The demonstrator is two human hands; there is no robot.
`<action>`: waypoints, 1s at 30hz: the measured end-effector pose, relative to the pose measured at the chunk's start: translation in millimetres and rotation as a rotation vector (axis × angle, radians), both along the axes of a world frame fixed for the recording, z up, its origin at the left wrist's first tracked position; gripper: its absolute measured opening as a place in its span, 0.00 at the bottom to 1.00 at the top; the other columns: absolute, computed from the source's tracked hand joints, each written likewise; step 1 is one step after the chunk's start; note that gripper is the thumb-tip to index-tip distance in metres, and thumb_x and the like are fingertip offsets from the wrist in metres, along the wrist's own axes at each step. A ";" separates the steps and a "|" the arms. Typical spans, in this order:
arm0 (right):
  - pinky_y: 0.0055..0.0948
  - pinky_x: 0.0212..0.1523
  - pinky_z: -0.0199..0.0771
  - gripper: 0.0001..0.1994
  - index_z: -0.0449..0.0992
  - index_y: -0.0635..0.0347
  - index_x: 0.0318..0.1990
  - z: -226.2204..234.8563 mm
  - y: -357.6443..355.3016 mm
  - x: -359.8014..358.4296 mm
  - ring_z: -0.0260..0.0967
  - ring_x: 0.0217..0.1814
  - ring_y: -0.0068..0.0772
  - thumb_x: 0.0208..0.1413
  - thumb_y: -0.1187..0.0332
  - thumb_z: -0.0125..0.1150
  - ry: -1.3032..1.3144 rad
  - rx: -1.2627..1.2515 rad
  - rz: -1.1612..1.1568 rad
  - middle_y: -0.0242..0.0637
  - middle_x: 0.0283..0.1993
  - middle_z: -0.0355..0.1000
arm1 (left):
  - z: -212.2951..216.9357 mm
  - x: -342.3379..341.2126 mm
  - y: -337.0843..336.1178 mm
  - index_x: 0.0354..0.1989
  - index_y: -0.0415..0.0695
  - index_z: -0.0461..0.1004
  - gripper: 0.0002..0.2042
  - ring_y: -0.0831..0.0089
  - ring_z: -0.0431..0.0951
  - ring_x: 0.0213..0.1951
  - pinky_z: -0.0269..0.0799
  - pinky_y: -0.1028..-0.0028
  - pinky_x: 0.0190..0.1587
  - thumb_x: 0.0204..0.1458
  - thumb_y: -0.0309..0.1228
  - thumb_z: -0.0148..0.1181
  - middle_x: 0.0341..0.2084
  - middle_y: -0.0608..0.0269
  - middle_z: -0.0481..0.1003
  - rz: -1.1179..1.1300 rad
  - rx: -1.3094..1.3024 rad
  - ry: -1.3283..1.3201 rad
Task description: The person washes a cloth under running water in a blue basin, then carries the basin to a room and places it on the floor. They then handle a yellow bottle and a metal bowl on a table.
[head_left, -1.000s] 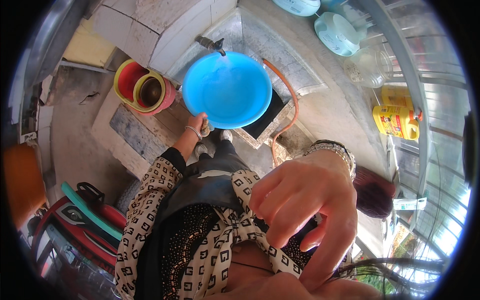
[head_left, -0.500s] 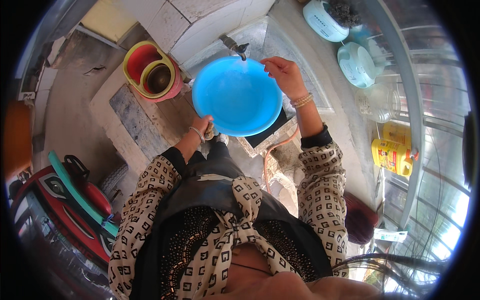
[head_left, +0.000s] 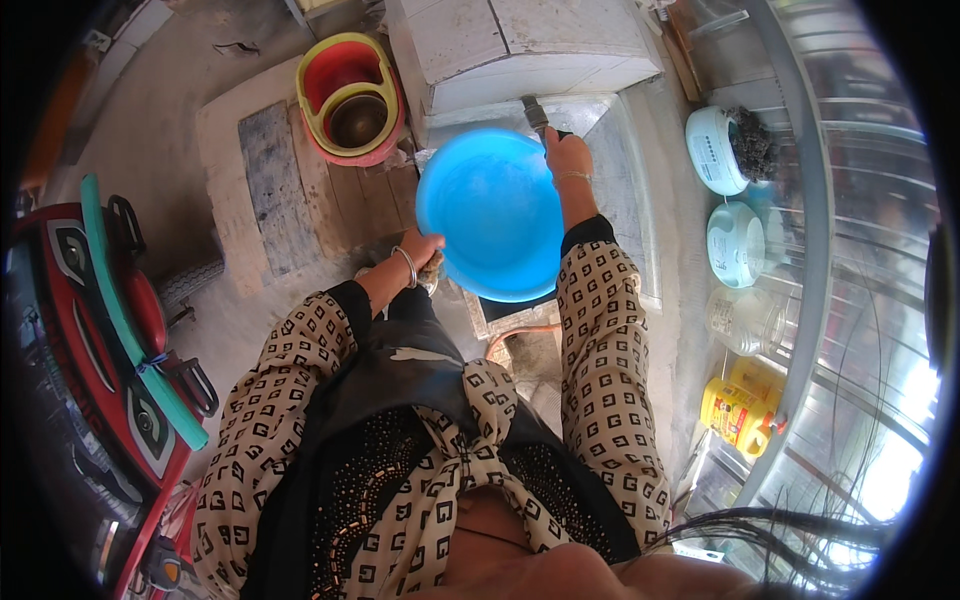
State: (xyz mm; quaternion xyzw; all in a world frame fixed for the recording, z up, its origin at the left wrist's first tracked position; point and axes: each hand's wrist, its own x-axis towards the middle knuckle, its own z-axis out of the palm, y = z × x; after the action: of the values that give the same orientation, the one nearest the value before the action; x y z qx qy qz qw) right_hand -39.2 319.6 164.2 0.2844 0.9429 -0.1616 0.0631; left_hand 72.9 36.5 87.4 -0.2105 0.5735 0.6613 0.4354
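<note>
A round blue basin stands under the tap, with water in its bottom. My right hand is closed on the tap's handle, above the basin's far right edge. At the near left rim, my left hand has its fingers closed on the edge of the basin. A beige lumpy thing shows just under that hand; I cannot tell whether it is held. My right hand covers the tap's spout, so any flow there is hidden.
A red bucket with a yellow rim stands left of the basin. Along the right ledge are white-and-blue tubs, a clear jar and a yellow jug. An orange hose runs below the basin. A red vehicle is at left.
My right hand has gone from apart from the tap, fingers pinched, to closed on its handle. My left hand stays at the basin's rim. The whole view has shifted.
</note>
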 end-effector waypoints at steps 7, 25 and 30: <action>0.42 0.41 0.70 0.25 0.77 0.70 0.30 -0.5 15.4 -8.3 0.71 0.39 0.54 0.47 0.50 0.49 -0.018 -0.123 0.065 0.56 0.34 0.73 | -7.4 -1.2 1.9 0.19 0.38 0.65 0.07 0.75 0.59 0.06 0.48 0.72 0.09 0.41 0.25 0.55 0.06 0.61 0.62 0.047 0.014 0.084; 0.37 0.45 0.69 0.19 0.72 0.61 0.44 39.3 31.9 2.8 0.67 0.46 0.45 0.49 0.58 0.59 0.023 0.260 0.642 0.45 0.42 0.70 | -13.7 -5.6 7.1 0.17 0.41 0.62 0.07 0.76 0.59 0.06 0.48 0.72 0.09 0.40 0.23 0.54 0.07 0.64 0.59 0.032 0.021 0.139; 0.36 0.44 0.70 0.17 0.73 0.60 0.42 45.0 28.4 4.7 0.68 0.45 0.43 0.50 0.58 0.59 0.015 0.293 0.637 0.43 0.41 0.70 | -7.1 -4.0 5.0 0.17 0.41 0.60 0.08 0.77 0.57 0.06 0.45 0.72 0.09 0.40 0.22 0.53 0.07 0.66 0.56 0.049 0.093 0.113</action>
State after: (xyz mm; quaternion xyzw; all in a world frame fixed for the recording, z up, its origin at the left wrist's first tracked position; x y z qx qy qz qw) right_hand -34.5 347.9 209.2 -0.0192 0.9979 0.0013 0.0621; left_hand 68.9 41.6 80.3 -0.1663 0.5605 0.7084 0.3954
